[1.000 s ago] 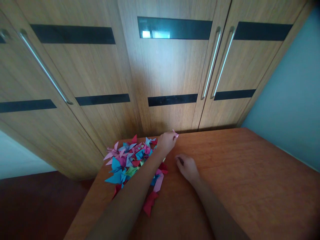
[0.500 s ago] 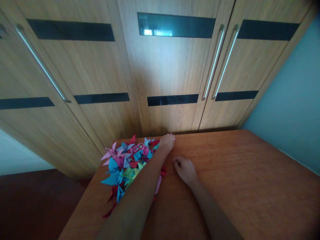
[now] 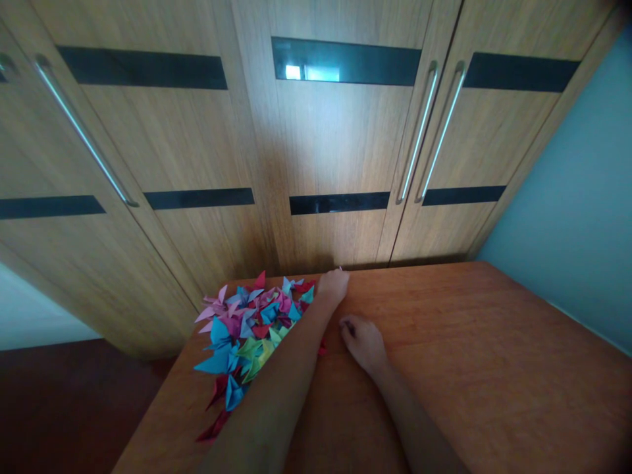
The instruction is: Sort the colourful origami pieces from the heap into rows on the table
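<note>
Seemingly gripping pink paper (image 3: 340,268) in left hand (image 3: 334,286) at surface's (image 3: 444,329) far edge, beside paper birds (image 3: 254,347); with right hand (image 3: 364,340) curled closed, farther from that edge.

Origami (image 3: 269,313) matt ppr; hndls (image 3: 419,133) shiny mtl.

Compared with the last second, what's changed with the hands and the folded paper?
The left hand has turned so its fingertips are now mostly hidden; just a tip of the pink paper shows past it, so I can't tell whether the grip changed. The left forearm swung right, uncovering red pieces at the near left. The right hand stays curled; the visible pile looks unchanged.
</note>
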`<control>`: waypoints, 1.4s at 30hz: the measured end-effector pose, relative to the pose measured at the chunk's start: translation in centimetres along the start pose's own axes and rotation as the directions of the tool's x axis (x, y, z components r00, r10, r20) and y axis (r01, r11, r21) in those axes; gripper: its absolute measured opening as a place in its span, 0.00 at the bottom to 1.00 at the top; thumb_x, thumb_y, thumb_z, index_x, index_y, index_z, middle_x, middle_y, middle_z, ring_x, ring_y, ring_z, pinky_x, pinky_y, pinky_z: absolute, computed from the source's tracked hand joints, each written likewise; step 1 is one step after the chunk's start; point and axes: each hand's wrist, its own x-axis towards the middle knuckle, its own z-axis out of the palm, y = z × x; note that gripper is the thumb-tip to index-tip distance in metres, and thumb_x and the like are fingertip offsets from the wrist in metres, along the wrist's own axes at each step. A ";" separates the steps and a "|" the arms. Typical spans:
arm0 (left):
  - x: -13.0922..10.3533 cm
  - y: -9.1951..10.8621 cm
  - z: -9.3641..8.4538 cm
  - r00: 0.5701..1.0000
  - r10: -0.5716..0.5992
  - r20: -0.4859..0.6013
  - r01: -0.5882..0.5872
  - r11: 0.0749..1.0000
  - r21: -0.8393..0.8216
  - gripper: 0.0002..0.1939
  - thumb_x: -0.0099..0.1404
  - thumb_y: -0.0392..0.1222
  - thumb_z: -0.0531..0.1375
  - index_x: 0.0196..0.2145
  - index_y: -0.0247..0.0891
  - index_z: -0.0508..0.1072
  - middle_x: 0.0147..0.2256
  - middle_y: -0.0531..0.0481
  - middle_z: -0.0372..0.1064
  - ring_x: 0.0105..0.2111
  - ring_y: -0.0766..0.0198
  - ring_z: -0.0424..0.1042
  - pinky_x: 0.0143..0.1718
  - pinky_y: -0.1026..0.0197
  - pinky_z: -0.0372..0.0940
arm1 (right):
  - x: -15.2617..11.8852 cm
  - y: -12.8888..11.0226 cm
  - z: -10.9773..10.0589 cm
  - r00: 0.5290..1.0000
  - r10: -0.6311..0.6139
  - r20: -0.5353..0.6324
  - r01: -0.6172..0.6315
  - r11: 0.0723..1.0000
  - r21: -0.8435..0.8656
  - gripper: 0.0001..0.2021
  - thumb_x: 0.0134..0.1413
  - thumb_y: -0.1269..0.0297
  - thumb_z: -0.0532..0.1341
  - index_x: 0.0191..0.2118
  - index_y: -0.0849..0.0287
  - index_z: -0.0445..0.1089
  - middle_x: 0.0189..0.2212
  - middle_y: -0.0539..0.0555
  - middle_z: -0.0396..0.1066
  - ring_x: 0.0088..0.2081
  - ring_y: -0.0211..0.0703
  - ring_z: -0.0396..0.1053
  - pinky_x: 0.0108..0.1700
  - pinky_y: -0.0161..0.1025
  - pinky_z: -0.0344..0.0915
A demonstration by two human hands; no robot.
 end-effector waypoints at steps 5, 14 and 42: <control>-0.2 0.1 -0.1 1.000 -0.015 -0.017 0.015 1.000 -0.001 0.15 0.65 0.43 0.55 0.49 0.35 0.66 0.47 0.44 0.65 0.43 0.59 0.68 0.42 0.51 0.66 | 0.0 -0.1 0.0 1.000 0.002 -0.010 -0.001 1.000 0.006 0.10 0.53 0.70 0.53 0.34 0.55 0.71 0.32 0.51 0.73 0.34 0.39 0.68 0.36 0.33 0.58; -0.8 0.3 -0.6 0.997 -0.061 -0.050 0.060 0.998 -0.033 0.13 0.67 0.44 0.52 0.45 0.37 0.69 0.43 0.41 0.69 0.43 0.56 0.70 0.43 0.53 0.65 | 0.0 -0.1 -0.1 1.000 0.004 -0.011 -0.004 1.000 0.013 0.09 0.53 0.70 0.53 0.34 0.55 0.71 0.32 0.51 0.74 0.34 0.39 0.69 0.36 0.33 0.58; -1.0 -2.0 -1.4 0.997 -0.014 -0.073 0.006 0.994 -0.106 0.13 0.64 0.41 0.51 0.44 0.42 0.71 0.42 0.43 0.72 0.43 0.56 0.71 0.44 0.57 0.64 | -0.2 -0.4 -0.2 1.000 0.008 -0.018 -0.008 1.000 -0.006 0.08 0.54 0.68 0.53 0.34 0.54 0.70 0.31 0.50 0.73 0.34 0.40 0.68 0.35 0.33 0.56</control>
